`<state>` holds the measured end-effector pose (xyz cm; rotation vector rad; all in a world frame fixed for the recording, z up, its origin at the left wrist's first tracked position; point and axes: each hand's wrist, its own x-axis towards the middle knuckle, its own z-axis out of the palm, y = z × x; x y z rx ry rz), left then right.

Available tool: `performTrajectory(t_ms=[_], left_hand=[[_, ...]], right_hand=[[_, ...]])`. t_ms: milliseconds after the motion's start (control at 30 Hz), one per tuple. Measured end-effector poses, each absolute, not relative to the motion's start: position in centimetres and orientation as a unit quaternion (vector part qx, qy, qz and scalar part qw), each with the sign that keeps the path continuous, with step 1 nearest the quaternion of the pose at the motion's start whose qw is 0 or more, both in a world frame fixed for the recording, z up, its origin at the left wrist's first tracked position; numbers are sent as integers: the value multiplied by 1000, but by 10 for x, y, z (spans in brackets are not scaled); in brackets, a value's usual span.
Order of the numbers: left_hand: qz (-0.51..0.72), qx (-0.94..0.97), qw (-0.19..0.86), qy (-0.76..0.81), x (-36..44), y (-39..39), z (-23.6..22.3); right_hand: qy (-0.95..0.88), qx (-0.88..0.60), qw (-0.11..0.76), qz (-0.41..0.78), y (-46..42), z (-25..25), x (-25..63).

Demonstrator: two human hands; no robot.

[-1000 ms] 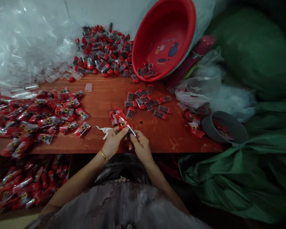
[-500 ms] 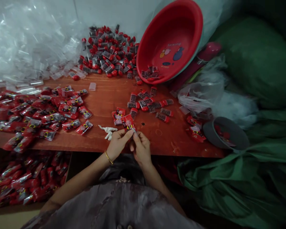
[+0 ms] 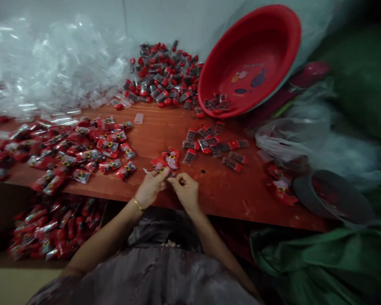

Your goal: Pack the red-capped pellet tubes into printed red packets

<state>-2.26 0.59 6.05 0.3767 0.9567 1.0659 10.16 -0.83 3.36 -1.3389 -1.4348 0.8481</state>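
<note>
My left hand (image 3: 150,187), with a gold bracelet, is closed on a red printed packet (image 3: 158,163) at the table's front edge. Close beside it, my right hand (image 3: 186,188) has its thumb and fingers pinched together; whatever sits in them is too small or hidden to name. Just beyond the held packet lies another red printed packet (image 3: 172,157). Small clear containers with red caps and dark contents (image 3: 209,143) are scattered ahead and to the right. A heap of filled red packets (image 3: 79,148) spreads over the table on the left.
A large red basin (image 3: 250,55) leans at the back, with several containers inside. Beside it is a heap of capped containers (image 3: 165,74), then clear plastic pieces (image 3: 57,67). A grey bowl (image 3: 333,197) stands right. Below left, a box (image 3: 6,207) holds packets.
The view has shifted, so the table's things appear farther right. My hands, together on the packet before, are now slightly apart, the packet staying with the left and tilting lower.
</note>
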Motion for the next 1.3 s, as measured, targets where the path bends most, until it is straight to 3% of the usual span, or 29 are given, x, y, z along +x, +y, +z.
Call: performTrajectory(t_ms=[133,267,400,500,600,700,867,1033,1133,1300], left_hand=[[567,57,661,489,-92,36,72],[663,33,602,444,-137,59,86],[614,153,572,523,-115,48,77],[523,428,406,615,-75,39,57],[366,656,221,622,-43,41,44],[253,743,113,609,-28,55,42],[151,784,90,595,-22,78,35],[184,773,57,604,-20,71,25],[228,750,52,619,-19,61,32],[300,737,66,602,-11,44,54]], right_hand=[[-677,-620,373,135,10,35,133],[-595,-765,242,-36,33,33,206],[-535,-834,134,-18,49,21,242],[-598,-793,110,10,47,10,230],[-659,-741,124,13,35,3,208],[-689,-708,151,12,21,-3,195],[-722,-660,207,-31,8,-10,193],[-703,-621,342,-50,1,1,187],[-673,-601,429,39,2,15,165],[-556,-575,507,322,24,31,116]])
